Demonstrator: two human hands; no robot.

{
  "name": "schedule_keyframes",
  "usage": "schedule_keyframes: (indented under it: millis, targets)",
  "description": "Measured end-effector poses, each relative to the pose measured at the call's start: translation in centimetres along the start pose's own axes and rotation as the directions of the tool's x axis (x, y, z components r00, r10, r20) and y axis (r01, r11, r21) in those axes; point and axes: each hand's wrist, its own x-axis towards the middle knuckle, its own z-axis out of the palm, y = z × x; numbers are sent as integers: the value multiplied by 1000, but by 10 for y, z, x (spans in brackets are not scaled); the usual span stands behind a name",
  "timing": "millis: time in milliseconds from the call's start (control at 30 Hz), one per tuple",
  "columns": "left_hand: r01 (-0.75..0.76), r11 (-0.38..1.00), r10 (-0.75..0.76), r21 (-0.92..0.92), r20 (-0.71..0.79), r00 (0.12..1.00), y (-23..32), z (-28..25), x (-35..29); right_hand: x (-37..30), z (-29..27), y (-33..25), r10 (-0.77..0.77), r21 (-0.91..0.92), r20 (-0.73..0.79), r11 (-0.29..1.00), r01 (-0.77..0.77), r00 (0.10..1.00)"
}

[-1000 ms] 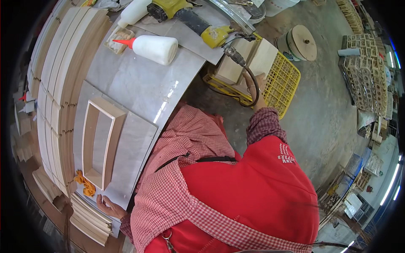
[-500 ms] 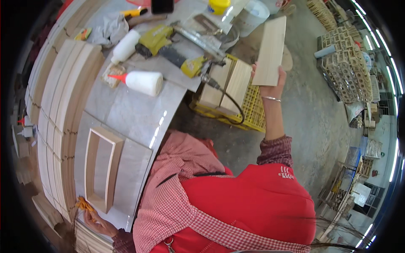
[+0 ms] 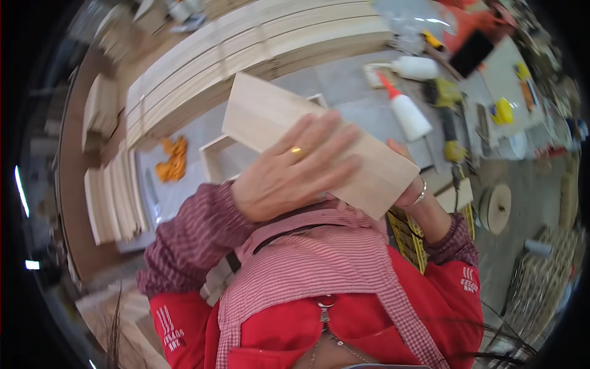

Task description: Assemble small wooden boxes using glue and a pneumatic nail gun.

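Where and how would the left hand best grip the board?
Probably by the left end of the board, coming from the left, thumb on the upper face and fingers beneath. The board is flat, that end juts out uncovered, and the right hand already holds the opposite end. The left hand lies spread over the middle.

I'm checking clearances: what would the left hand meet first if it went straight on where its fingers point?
Over the board, the left hand would probably meet the right hand first, at its thumb; the red-tipped bottle lies beyond. Blur and depth leave this unsure.
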Motion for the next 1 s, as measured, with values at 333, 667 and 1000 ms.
schedule_keyframes:
  millis: [333, 667, 1000]
  targets:
    - [87, 990, -75, -111, 103, 992, -10, 10, -30, 47, -10, 13, 335, 93, 302, 921, -378, 892]
    - [387, 921, -366, -43, 243, 898, -63, 26, -54, 33, -36, 0, -568, -637, -295, 716, 285, 768]
    - [523, 835, -465, -172, 286, 838, -66, 47, -24, 59, -43, 24, -752, -776, -211, 517, 361, 624]
